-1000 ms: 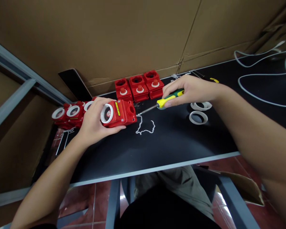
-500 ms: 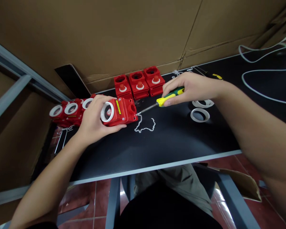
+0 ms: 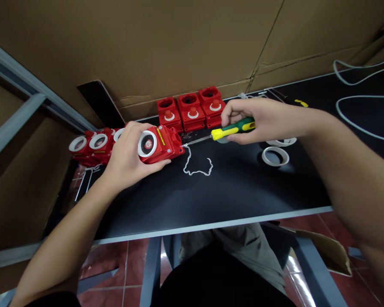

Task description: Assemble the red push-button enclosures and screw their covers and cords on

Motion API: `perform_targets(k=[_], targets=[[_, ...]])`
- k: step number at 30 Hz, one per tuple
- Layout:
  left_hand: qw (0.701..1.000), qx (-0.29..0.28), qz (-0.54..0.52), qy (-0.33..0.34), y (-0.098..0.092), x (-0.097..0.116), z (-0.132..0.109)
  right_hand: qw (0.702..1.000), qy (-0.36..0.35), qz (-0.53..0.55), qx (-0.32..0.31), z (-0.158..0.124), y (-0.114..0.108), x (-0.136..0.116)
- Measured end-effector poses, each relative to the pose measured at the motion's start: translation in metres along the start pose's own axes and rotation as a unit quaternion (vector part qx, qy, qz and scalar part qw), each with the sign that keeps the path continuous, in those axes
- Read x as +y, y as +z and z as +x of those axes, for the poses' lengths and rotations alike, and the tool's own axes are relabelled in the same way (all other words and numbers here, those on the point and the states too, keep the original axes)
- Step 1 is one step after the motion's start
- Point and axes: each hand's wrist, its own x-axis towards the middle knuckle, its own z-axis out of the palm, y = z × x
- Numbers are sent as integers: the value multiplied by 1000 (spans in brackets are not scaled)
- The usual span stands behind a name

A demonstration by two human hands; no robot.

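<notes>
My left hand (image 3: 124, 155) is wrapped round a red box (image 3: 163, 149) with a white ring round its dark opening and a yellow label, holding it tilted above the black tabletop. Between the fingers of my right hand (image 3: 249, 119) is a yellow and green screwdriver (image 3: 225, 132). Its metal shaft reaches left, the tip touching or very close to the box's right end. From that tip a thin white cord (image 3: 196, 172) trails in a loose curve onto the table.
Several red boxes with white rings (image 3: 97, 143) stand at the left, and three red boxes (image 3: 190, 111) line the cardboard wall (image 3: 179, 42). White rings (image 3: 275, 156) lie right of centre. A dark flat panel (image 3: 100, 102) leans at the back left; a white cable (image 3: 358, 100) curls far right.
The screwdriver's handle has turned and shifted slightly right in my right hand. My left hand keeps its hold, and the box has tipped a little. The whole view has shifted slightly.
</notes>
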Motion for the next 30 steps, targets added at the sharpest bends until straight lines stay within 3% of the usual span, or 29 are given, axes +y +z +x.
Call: perform_targets(k=[4, 10, 17, 26, 30], targets=[[1000, 8, -3, 1, 3, 2, -2, 1000, 9, 24, -13, 1, 1, 2], [997, 71, 40, -9, 6, 12, -6, 997, 28, 38, 64, 3, -1, 1], [992, 93, 84, 34, 7, 14, -8, 993, 26, 96, 65, 5, 6, -6], [984, 130, 106, 58, 8, 12, -8, 991, 91, 80, 63, 9, 15, -10], [985, 129, 96, 59, 7, 12, -9, 996, 36, 54, 60, 10, 14, -8]])
